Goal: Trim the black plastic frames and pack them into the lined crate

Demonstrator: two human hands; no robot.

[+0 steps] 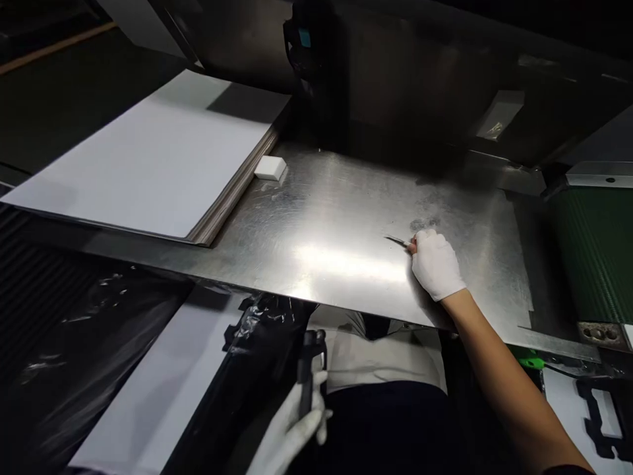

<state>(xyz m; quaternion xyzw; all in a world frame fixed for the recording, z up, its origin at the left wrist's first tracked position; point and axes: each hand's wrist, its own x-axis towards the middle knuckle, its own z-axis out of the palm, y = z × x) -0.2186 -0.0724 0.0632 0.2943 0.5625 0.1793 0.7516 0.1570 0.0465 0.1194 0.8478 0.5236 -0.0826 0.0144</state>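
My right hand (436,264), in a white glove, rests on the shiny steel table (316,244) and is closed on a small thin metal tool with a red handle (399,242), whose tip points left along the surface. My left hand (291,429), also gloved, is low at the bottom of the view, below the table edge, gripping a black handle-like object (309,369) beside black plastic wrap. A stack of white sheets (148,158) lies at the table's left, and a small white block (270,167) sits next to its far corner.
A dark machine body (405,72) rises behind the table. A green belt (598,251) runs at the right. Black plastic film (99,343) and a white sheet (158,396) lie below the table's front edge at left. Black cut-out shapes (601,415) sit at the lower right.
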